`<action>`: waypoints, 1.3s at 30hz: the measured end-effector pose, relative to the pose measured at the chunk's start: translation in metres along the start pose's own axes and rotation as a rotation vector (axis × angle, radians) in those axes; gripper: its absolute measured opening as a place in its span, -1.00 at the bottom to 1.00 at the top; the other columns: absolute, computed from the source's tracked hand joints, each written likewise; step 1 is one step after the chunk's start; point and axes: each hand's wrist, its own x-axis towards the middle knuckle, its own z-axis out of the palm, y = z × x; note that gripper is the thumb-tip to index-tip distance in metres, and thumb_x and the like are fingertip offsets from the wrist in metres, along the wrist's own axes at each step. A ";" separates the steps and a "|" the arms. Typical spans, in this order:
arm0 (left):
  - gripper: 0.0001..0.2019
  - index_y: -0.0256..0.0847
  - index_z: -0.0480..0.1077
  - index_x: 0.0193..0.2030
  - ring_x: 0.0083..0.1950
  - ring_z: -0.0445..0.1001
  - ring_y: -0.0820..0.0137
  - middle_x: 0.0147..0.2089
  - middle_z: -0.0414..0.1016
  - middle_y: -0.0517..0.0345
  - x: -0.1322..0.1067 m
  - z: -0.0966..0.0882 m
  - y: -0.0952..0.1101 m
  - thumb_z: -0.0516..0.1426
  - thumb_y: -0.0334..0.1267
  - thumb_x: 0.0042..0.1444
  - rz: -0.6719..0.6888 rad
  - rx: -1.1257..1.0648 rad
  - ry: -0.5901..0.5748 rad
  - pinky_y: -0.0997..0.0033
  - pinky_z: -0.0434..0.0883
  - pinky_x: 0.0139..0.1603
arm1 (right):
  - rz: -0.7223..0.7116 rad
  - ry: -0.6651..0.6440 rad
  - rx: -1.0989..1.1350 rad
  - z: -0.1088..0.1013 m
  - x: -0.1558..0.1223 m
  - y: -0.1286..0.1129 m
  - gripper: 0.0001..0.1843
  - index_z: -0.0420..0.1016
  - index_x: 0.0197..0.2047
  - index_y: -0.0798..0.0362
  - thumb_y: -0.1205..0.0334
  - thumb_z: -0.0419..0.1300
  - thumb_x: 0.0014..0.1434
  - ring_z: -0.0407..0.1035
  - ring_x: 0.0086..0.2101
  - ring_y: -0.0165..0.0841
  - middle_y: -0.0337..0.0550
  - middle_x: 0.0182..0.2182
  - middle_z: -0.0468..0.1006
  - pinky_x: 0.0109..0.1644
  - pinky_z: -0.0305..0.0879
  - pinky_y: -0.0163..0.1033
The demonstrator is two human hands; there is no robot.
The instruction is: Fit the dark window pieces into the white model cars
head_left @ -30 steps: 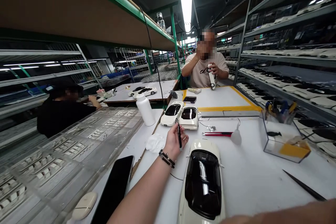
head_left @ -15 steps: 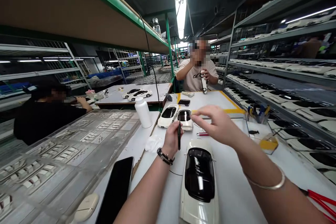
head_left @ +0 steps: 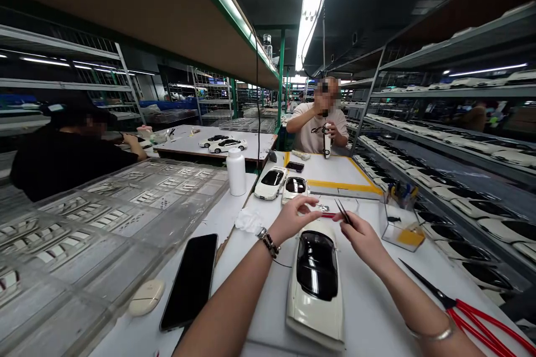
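Observation:
My right hand (head_left: 362,237) is closed around dark, slim tweezers (head_left: 343,212), whose tips point up and away. My left hand (head_left: 295,217) hovers over the nose of a white model car (head_left: 316,295), its thumb and fingers apart and nothing visible between them. The car, with its black glossy roof and windows, stands on the white table between my forearms. Just beyond my hands lies a red pen-like tool (head_left: 329,215), partly covered by fingers. Two more white model cars, one on the left (head_left: 271,183) and one on the right (head_left: 295,187), stand farther back.
Left are a white bottle (head_left: 237,173), crumpled tissue (head_left: 249,220), a phone (head_left: 190,281), a cream case (head_left: 146,297) and plastic trays of parts (head_left: 138,245). Right are red-handled scissors (head_left: 456,304), a clear tool box (head_left: 402,226) and racks of model cars (head_left: 444,162). Two people sit nearby.
The tweezers have passed from my left hand to my right. My right hand has drawn back and lower, while my left has moved right above the car's nose. The camera view has shifted.

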 end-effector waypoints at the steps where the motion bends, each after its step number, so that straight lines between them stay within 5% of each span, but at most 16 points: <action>1: -0.78 -0.18 0.57 -0.33 -0.30 0.41 0.40 -0.25 0.51 0.08 -0.004 -0.006 -0.001 0.36 -0.40 -0.20 -0.017 0.052 -0.013 0.53 0.32 -0.24 | 0.011 0.017 -0.015 -0.004 -0.004 0.009 -0.82 0.32 -0.31 0.03 0.10 0.03 0.11 0.10 -0.56 -0.40 -0.33 -0.60 0.19 -0.47 0.05 -0.28; 5: -0.88 -0.15 0.53 -0.58 -0.48 0.35 0.40 -0.51 0.47 0.16 -0.019 -0.030 -0.011 0.34 -0.44 -0.26 -0.076 0.246 -0.096 0.54 0.24 -0.45 | 0.023 -0.020 -0.045 -0.007 -0.019 0.037 -0.66 0.15 -0.54 0.02 0.03 0.19 0.02 0.11 -0.54 -0.41 -0.32 -0.60 0.18 -0.45 0.10 -0.27; 11: -0.87 -0.10 0.51 -0.59 -0.48 0.39 0.35 -0.54 0.48 0.17 -0.026 -0.036 -0.021 0.27 -0.42 -0.16 -0.062 0.435 -0.133 0.53 0.21 -0.44 | -0.008 -0.085 -0.102 0.004 -0.031 0.041 -0.71 0.45 -0.25 0.01 -0.03 0.11 0.15 0.27 -0.44 -0.32 -0.14 -0.31 0.48 -0.35 0.19 -0.20; 16: -0.87 -0.11 0.51 -0.54 -0.46 0.40 0.33 -0.51 0.49 0.11 -0.026 -0.030 -0.021 0.23 -0.44 -0.10 -0.028 0.508 -0.130 0.54 0.20 -0.44 | -0.053 -0.063 -0.132 0.005 -0.032 0.039 -0.65 0.48 -0.27 0.04 -0.04 0.04 0.19 0.34 -0.24 -0.18 -0.06 -0.27 0.51 -0.15 0.21 -0.12; 24: -0.89 -0.08 0.51 -0.52 -0.46 0.43 0.33 -0.51 0.52 0.15 -0.024 -0.039 -0.017 0.20 -0.38 -0.09 -0.047 0.563 -0.169 0.52 0.27 -0.43 | 0.101 -0.142 -0.021 -0.009 -0.024 0.049 -0.64 0.55 -0.28 0.05 -0.07 0.13 0.12 0.33 -0.43 -0.30 -0.15 -0.43 0.51 -0.38 0.21 -0.24; 28: -0.94 -0.11 0.55 -0.46 -0.29 0.50 0.26 -0.39 0.57 0.13 -0.020 -0.050 -0.012 0.23 -0.24 -0.06 -0.139 0.627 -0.168 0.43 0.36 -0.21 | 0.191 -0.098 0.029 -0.010 -0.024 0.051 -0.58 0.55 -0.25 0.09 -0.10 0.16 0.07 0.31 -0.47 -0.32 -0.10 -0.41 0.52 -0.44 0.20 -0.25; 33: -0.68 -0.12 0.48 -0.05 0.06 0.40 0.19 0.02 0.48 0.09 -0.025 -0.052 0.006 0.16 -0.08 0.06 -0.175 0.733 -0.190 0.25 0.30 0.11 | 0.177 -0.049 0.084 -0.020 -0.030 0.040 -0.51 0.46 -0.08 0.05 -0.11 0.22 0.02 0.32 -0.39 -0.34 -0.06 -0.12 0.49 -0.36 0.24 -0.25; 36: -0.39 -0.01 0.32 0.15 0.23 0.24 0.16 0.21 0.30 0.15 -0.034 -0.048 0.016 0.29 -0.19 -0.13 -0.192 0.817 -0.300 0.21 0.22 0.23 | 0.123 -0.104 0.101 -0.020 -0.037 0.031 -0.48 0.37 -0.01 0.00 0.00 0.28 -0.03 0.22 -0.50 -0.44 -0.11 -0.07 0.43 -0.38 0.22 -0.25; 39: -0.18 0.00 0.14 0.28 0.29 0.15 0.08 0.32 0.14 0.10 -0.040 -0.049 0.016 0.24 -0.40 -0.20 -0.246 1.006 -0.353 0.10 0.21 0.25 | -0.013 -0.159 -0.031 -0.016 -0.041 0.030 -0.45 0.32 0.04 -0.03 0.18 0.27 -0.07 0.30 -0.33 -0.34 -0.12 -0.03 0.35 -0.29 0.26 -0.24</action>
